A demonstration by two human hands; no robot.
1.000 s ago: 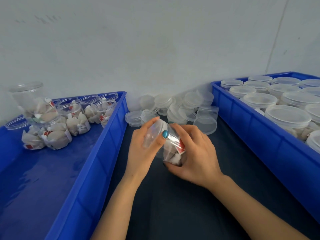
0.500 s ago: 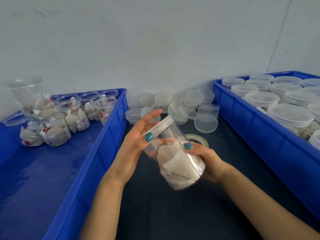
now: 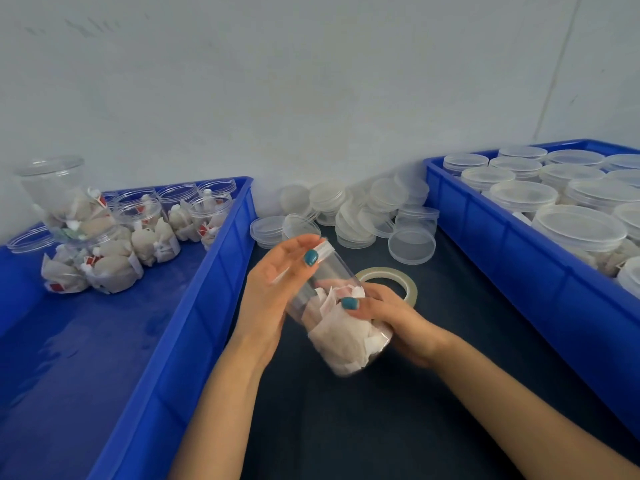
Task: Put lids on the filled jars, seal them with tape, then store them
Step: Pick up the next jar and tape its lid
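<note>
I hold a clear plastic jar point(image 3: 341, 336) of white paper packets over the dark table, tilted with its lidded end up and away from me. My left hand point(image 3: 273, 289) cups the jar's white-rimmed lid point(image 3: 325, 249), thumb pressed on the rim. My right hand point(image 3: 388, 317) grips the jar's body from the right, thumb across the front. A roll of clear tape point(image 3: 386, 270) lies flat just behind my right hand.
Several loose clear lids point(image 3: 363, 213) lie heaped by the wall. The left blue bin point(image 3: 207, 282) holds several open filled jars point(image 3: 138, 230), one stacked on others. The right blue bin point(image 3: 502, 258) is packed with lidded jars point(image 3: 578, 233).
The jar has swung from upright between my hands to tilted with its base toward me. My right hand dropped to the body, and the tape roll came into view.
</note>
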